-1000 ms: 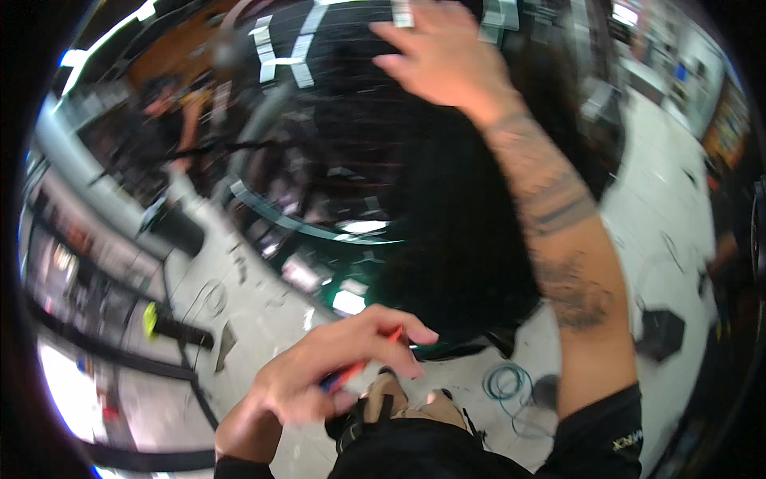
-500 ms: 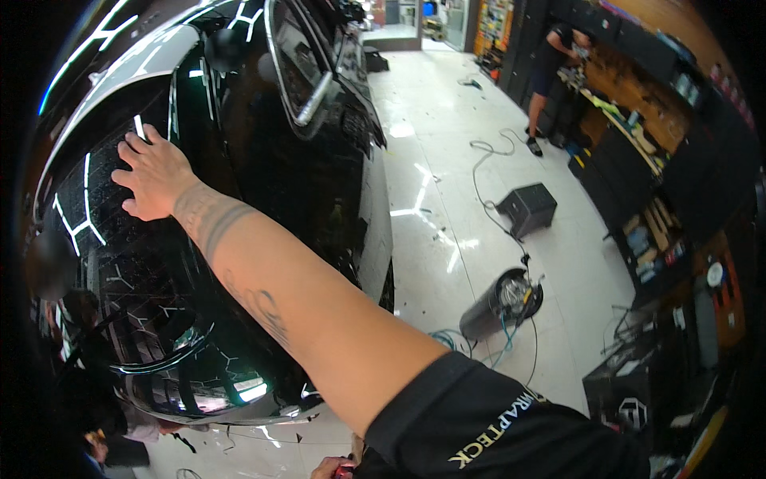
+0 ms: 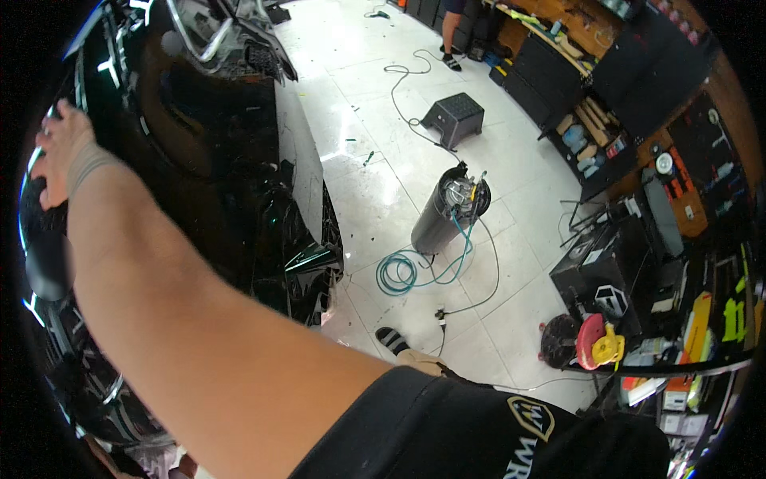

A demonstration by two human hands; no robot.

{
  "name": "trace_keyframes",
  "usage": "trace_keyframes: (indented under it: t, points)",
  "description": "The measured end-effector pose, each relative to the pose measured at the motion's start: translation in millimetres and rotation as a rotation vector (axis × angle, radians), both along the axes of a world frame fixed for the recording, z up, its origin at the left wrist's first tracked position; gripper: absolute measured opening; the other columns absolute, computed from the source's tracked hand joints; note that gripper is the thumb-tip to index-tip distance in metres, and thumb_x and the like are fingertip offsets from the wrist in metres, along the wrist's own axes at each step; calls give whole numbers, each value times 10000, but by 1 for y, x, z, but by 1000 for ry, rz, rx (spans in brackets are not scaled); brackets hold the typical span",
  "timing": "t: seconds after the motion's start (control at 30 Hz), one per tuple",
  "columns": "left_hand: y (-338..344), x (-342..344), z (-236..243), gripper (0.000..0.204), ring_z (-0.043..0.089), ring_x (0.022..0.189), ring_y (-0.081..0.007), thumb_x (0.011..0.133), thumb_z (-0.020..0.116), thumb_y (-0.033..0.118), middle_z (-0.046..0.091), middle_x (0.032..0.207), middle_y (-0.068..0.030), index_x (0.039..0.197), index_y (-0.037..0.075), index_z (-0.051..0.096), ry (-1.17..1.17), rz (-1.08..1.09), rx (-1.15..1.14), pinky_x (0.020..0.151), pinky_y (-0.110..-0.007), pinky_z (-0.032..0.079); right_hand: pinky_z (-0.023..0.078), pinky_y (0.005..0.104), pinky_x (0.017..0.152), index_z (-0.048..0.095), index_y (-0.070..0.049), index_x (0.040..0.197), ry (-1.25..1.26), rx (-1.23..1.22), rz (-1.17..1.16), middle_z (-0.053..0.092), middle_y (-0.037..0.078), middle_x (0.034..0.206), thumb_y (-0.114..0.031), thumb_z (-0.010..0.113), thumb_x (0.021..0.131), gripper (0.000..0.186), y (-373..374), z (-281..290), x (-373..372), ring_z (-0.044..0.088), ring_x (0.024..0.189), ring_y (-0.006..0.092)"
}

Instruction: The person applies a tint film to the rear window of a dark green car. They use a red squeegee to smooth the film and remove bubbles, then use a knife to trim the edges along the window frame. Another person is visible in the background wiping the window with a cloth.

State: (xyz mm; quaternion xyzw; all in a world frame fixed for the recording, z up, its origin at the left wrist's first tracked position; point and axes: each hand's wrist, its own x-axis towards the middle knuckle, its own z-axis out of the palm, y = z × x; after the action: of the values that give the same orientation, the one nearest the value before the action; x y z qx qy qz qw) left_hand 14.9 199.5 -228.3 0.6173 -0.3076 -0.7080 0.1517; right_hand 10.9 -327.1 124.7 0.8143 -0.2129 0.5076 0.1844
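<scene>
Opens onto a glossy white tiled floor [image 3: 351, 136], laid in large squares and gleaming under bright light (with small green scraps [image 3: 368, 159] strewn about, too). Holds a black step stool [image 3: 459, 116] out in the open. Runs at upper right to black cabinets [image 3: 550, 80], with a cluttered counter [image 3: 576, 65] on top and a brown wooden wall [image 3: 604, 36] behind. Lower down, keeps a crammed open shelf [image 3: 597, 184]; further right, carries a dark tool board [image 3: 702, 144].

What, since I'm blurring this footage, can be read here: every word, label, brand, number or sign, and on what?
Sleeve: pale lettering and gold-edged shield, partly cut off; not copied here.
Black box: white hexagonal mark, no readable words.
Packages, lower right: too small to read.
</scene>
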Motion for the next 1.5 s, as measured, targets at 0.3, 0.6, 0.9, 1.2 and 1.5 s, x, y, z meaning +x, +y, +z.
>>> trace_keyframes:
  t: [0.3,0.6,0.9,1.2,1.5]
  points:
    - [-31,-27,75,1062,626,825,-214,673,891,145,595,900,-32,1566,43,324,664,807,-310,740,-303,517,224,486,1213,541,-161,1419,190,-16,65,394,173,1567,-465,520,973,540,-17,24,-28,316,1482,331]
    - [-125,62,220,316,668,941,-148,955,668,87,722,1051,-90,1251,-21,664,-694,909,-842,839,-322,570,286,524,1180,590,-157,1361,101,-117,131,493,186,1481,-434,592,947,498,-31,5,-2,405,1419,362]
    - [-187,127,215,266,638,1048,-359,966,592,19,647,1134,-181,1222,50,656,-1783,745,-1012,915,-405,510,265,538,1181,617,-127,1337,31,-99,230,499,187,1471,-419,602,941,492,-18,9,-1,400,1420,359]
    - [-266,-147,197,297,678,961,-322,858,603,-22,656,1063,-112,1131,32,708,-514,278,-1153,841,-415,571,236,546,1195,573,-109,1398,43,-151,249,464,209,1506,-417,548,977,522,-29,2,-2,364,1446,363]
    - [-150,61,213,275,681,829,-267,984,619,173,717,936,-170,1158,-29,686,-1672,1073,-780,742,-354,524,245,550,1188,585,-106,1379,28,-123,247,480,224,1484,-420,562,966,520,-15,10,-10,387,1429,360]
